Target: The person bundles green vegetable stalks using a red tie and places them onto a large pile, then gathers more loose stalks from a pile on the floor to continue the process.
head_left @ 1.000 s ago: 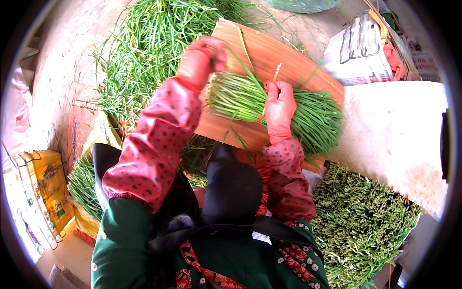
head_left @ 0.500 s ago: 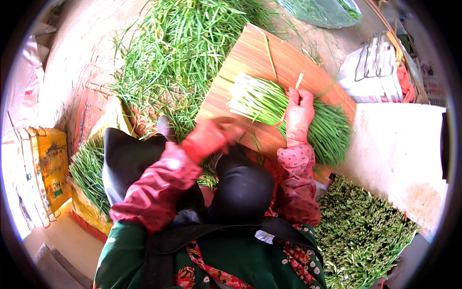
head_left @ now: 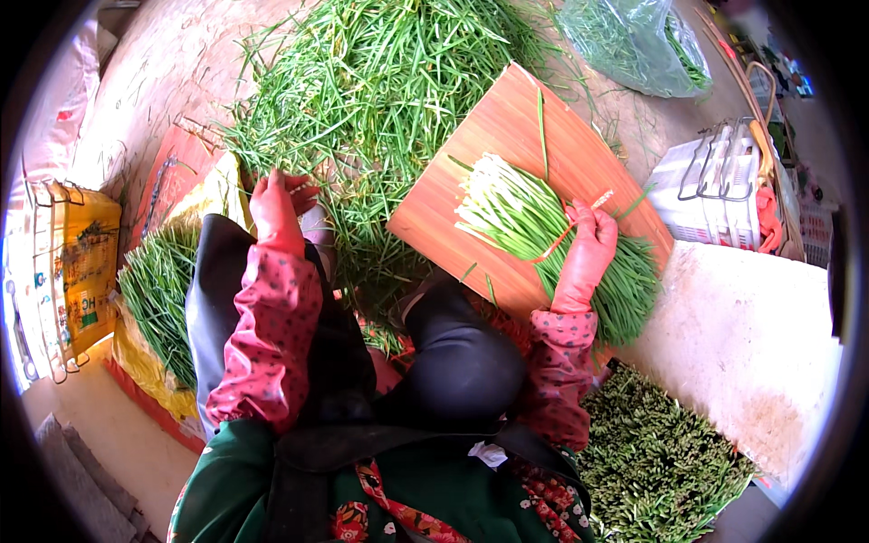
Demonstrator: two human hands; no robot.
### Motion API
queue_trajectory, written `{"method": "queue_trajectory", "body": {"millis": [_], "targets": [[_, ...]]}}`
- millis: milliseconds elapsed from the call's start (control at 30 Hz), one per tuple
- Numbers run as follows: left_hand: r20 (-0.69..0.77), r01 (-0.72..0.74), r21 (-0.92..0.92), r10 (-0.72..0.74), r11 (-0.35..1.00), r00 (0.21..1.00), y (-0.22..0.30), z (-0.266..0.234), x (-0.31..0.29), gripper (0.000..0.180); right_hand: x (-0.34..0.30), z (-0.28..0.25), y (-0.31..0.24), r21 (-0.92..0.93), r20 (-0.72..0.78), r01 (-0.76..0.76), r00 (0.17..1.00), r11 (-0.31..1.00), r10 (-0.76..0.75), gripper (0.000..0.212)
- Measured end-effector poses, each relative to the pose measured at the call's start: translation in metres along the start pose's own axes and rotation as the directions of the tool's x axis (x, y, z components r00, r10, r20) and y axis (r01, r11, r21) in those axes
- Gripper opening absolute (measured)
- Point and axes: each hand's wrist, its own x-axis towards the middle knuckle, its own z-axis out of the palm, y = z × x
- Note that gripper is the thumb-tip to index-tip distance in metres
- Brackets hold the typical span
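A bundle of green chives [head_left: 525, 213], pale at the cut ends, lies on a wooden board [head_left: 444, 195] with a thin red tie [head_left: 557, 244] around its middle. My right hand [head_left: 588, 258], in a pink glove, rests over the bundle with its fingers pinched on the tie; a pale-tipped end sticks out beyond them. My left hand [head_left: 279, 213], gloved the same way, is raised over my left knee near the loose green leaves. Its fingers are bent and apart, and I see nothing in them.
A big heap of loose chives [head_left: 389, 81] covers the floor ahead. On the left stand more chives [head_left: 163, 294] on yellow sacking and a yellow wire-framed container [head_left: 86, 262]. To the right are a white basket [head_left: 706, 185], a pale slab [head_left: 738, 335], stacked bundles [head_left: 661, 462] and a plastic bag [head_left: 634, 45].
My left hand has swung left and away from the board, toward the loose leaves. My right hand stays at the tie on the bundle. The whole view has shifted slightly.
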Motion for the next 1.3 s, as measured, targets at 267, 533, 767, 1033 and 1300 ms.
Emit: {"method": "queue_trajectory", "body": {"millis": [267,533,767,1033,1300], "targets": [[0.703,-0.449,0.365,0.075,0.816,0.707,-0.030,0.125,-0.039,0.039,0.000,-0.004,-0.002,-0.029,-0.011,-0.009,1.000,1.000,0.009,0.010],[0.686,-0.693,0.510,0.245,0.510,0.685,-0.059,0.148,-0.011,0.010,0.000,-0.005,0.005,-0.045,-0.029,0.037,0.999,0.998,-0.038,0.009],[-0.006,-0.429,0.471,0.489,0.771,0.872,-0.037,0.044,0.121,0.029,-0.008,0.005,-0.003,0.003,-0.013,0.026,1.000,1.000,-0.026,0.009],[0.793,-0.848,-0.013,0.522,0.530,0.314,-0.021,0.145,-0.041,0.052,-0.014,-0.002,-0.017,-0.043,0.018,0.010,1.000,0.999,-0.009,0.007],[0.800,-0.974,-0.117,0.599,0.196,0.024,0.019,0.186,-0.110,0.026,-0.040,-0.018,-0.039,0.042,0.075,0.140,0.987,0.989,-0.143,0.006]]}}
